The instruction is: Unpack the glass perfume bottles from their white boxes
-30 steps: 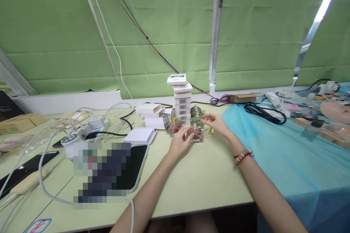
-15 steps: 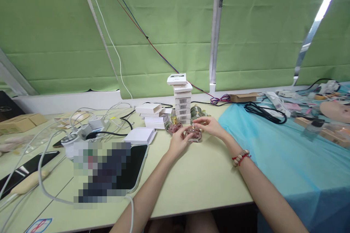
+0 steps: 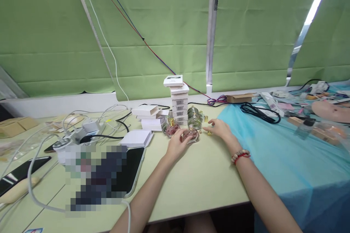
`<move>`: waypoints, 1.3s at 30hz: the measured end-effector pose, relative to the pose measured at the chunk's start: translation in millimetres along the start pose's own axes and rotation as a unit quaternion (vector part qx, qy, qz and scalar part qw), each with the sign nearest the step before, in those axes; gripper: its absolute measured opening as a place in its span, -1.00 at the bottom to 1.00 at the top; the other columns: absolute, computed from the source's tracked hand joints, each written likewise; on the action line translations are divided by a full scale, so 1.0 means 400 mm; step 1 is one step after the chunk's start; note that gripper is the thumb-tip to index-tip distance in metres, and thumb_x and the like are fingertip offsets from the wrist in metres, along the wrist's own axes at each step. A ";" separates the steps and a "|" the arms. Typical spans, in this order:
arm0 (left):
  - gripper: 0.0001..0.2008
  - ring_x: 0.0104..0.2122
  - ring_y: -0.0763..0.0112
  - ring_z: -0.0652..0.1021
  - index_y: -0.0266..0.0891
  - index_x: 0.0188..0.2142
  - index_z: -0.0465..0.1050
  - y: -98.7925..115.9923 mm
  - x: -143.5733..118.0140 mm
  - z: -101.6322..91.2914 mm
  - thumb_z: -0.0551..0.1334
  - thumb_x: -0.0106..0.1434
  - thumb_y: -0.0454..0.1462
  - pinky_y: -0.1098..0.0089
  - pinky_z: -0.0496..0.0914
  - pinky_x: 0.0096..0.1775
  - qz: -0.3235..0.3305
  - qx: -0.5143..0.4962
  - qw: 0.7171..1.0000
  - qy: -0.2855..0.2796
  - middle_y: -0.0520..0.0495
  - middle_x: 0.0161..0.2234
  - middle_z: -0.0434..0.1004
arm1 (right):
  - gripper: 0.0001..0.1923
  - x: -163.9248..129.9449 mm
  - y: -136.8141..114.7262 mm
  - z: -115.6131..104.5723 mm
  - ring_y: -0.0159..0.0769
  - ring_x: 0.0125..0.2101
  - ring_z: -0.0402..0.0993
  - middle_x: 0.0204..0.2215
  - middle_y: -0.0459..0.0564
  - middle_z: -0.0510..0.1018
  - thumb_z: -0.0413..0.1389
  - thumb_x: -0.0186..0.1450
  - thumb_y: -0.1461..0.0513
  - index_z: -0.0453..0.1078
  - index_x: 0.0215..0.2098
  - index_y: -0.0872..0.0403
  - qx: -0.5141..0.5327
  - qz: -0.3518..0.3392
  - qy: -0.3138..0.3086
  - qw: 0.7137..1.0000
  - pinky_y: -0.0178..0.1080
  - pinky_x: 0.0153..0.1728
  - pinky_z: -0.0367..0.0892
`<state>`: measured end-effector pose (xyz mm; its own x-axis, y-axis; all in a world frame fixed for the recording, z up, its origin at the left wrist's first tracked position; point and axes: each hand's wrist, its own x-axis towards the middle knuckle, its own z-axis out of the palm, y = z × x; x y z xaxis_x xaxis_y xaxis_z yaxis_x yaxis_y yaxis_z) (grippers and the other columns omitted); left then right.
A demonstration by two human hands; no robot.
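My left hand [image 3: 176, 143] is closed around the near side of a small, rounded glass bottle [image 3: 193, 136] with pinkish contents, standing on the table. My right hand [image 3: 220, 130] is to the right of that bottle, thumb and fingers apart, right by a small gold cap-like piece [image 3: 209, 133]. Nothing shows clearly between its fingertips. Another pinkish glass bottle with a gold top [image 3: 171, 128] stands behind my left hand. Farther back are greenish clear glass bottles [image 3: 194, 118], with another small gold piece [image 3: 206, 118] beside them.
A tall stack of white boxes [image 3: 179, 102] rises behind the bottles, with more white boxes [image 3: 149, 116] to its left. A tablet [image 3: 128, 171], power strip [image 3: 91, 127] and cables lie left. Blue sheeting [image 3: 273, 160] covers the right side, bearing a black cable coil [image 3: 259, 113].
My right hand has left the top of the pinkish bottle and moved right to the small gold pieces. My left hand stays on the bottle. The view has shifted slightly.
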<state>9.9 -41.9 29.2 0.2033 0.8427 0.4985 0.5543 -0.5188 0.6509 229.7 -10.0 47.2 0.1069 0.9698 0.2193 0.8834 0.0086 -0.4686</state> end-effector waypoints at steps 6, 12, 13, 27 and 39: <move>-0.72 -0.35 0.42 0.47 -0.23 -0.19 0.43 -0.005 -0.001 0.005 0.19 0.17 -0.13 0.41 0.35 -0.30 -0.004 0.008 1.000 -0.006 -0.06 -0.25 0.49 | -0.68 -0.010 -0.019 -0.005 -0.14 -0.31 0.48 -0.33 0.14 0.57 0.24 -0.03 0.19 0.49 -0.28 0.11 -0.058 0.030 -0.062 0.996 -0.29 -0.45 0.21; -0.72 -0.33 0.40 0.48 -0.22 -0.17 0.43 -0.004 -0.001 0.005 0.17 0.19 -0.12 0.41 0.36 -0.28 0.007 0.011 1.000 -0.004 -0.06 -0.26 0.49 | -0.75 0.011 -0.026 0.000 -0.30 -0.43 0.39 -0.41 0.06 0.55 -0.03 0.18 0.26 0.46 -0.27 0.11 0.106 -0.083 0.056 0.989 -0.31 -0.39 0.20; -0.72 -0.31 0.39 0.48 -0.22 -0.17 0.43 -0.002 -0.001 0.004 0.16 0.19 -0.12 0.40 0.36 -0.27 0.009 0.011 1.000 -0.005 -0.06 -0.25 0.49 | -0.71 0.011 -0.036 -0.002 -0.32 -0.45 0.36 -0.39 0.05 0.54 -0.07 0.22 0.22 0.44 -0.23 0.11 0.166 -0.105 0.086 0.977 -0.31 -0.39 0.20; -0.69 -0.23 0.34 0.49 -0.17 -0.09 0.41 0.005 -0.007 0.003 0.14 0.21 -0.13 0.32 0.37 -0.18 0.026 0.006 0.999 -0.037 -0.08 -0.19 0.50 | -0.63 -0.027 -0.142 0.009 -0.49 -0.61 -0.01 -0.68 -0.23 0.09 0.15 0.07 -0.03 0.47 -0.38 0.10 0.464 -0.162 0.061 0.869 -0.37 -0.59 -0.01; -0.79 -0.22 0.37 0.43 -0.18 -0.23 0.47 0.052 -0.012 0.010 0.17 0.19 -0.17 0.39 0.32 -0.22 0.034 -0.031 0.998 0.052 -0.08 -0.26 0.42 | -0.52 -0.005 -0.132 -0.006 -0.60 -0.69 -0.10 -0.68 -0.26 0.19 0.26 -0.10 -0.05 0.45 -0.35 0.12 0.669 0.040 0.056 0.740 -0.43 -0.69 -0.06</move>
<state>23.7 -56.4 38.2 0.1524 0.7878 0.5968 0.4898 -0.5847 0.6467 184.1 -13.2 73.5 0.2381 0.9547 0.1787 -0.3618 0.2579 -0.8959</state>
